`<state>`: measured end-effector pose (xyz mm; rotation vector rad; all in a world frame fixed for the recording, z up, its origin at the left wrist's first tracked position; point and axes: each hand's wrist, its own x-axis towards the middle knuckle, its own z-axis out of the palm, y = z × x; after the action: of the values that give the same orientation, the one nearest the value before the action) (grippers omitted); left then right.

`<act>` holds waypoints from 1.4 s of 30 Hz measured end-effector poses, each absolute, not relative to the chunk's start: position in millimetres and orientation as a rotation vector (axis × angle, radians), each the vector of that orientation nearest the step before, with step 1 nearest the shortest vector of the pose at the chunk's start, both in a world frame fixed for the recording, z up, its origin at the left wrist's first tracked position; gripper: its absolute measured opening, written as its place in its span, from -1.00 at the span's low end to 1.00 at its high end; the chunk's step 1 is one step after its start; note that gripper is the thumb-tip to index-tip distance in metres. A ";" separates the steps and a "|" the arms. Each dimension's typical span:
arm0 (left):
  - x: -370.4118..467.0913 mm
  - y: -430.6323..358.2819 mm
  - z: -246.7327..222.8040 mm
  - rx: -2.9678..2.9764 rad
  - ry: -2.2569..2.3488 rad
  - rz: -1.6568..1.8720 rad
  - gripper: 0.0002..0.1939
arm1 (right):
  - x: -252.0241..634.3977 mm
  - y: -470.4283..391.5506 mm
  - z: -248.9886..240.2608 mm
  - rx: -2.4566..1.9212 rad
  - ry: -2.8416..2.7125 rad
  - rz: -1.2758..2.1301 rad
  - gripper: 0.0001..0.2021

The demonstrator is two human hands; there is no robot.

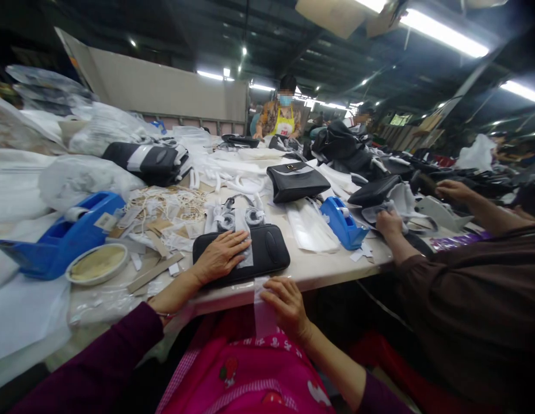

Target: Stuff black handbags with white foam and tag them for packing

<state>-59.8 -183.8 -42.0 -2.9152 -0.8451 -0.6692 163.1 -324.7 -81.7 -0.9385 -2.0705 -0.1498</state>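
A black bag [267,248] lies flat at the table's front edge, with a pale translucent strip [245,259] across its middle. My left hand [222,254] rests on the bag and the strip, fingers stretched out. Just in front of the edge, my right hand [285,302] has its fingers bent around another translucent strip [264,316], which hangs down over the pink apron. Wrapped straps or handles [239,214] lie behind the bag.
Blue tape dispensers stand at the left [73,230] and right [343,221]. A bowl [99,263] sits at the left front, near cardboard scraps. Another black bag [297,181] lies behind. A co-worker's hands [390,223] are at the right; another person [282,115] stands across the table.
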 end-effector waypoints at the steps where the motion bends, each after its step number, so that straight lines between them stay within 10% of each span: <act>1: -60.1 -184.3 -41.3 -2.918 -0.848 -0.674 -0.55 | 160.5 -327.0 -76.3 -0.889 -2.107 -0.159 -0.81; 22: -55.4 -188.9 -42.8 -2.889 -0.932 -0.652 -0.51 | 124.0 -361.8 -38.9 -0.776 -2.266 0.003 -0.75; 34: -59.2 -195.9 -42.3 -2.925 -0.894 -0.893 -0.74 | 107.6 -200.3 17.2 -1.279 -1.992 0.114 -0.81; 42: -59.8 -192.9 -46.5 -2.939 -1.185 -1.281 -0.55 | 107.2 -166.5 -6.5 -1.488 -2.067 0.048 -0.86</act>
<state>-59.8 -192.9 -46.5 -2.9391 -1.1848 -1.2813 107.2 -166.5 -6.5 -1.4878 -2.0669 0.0485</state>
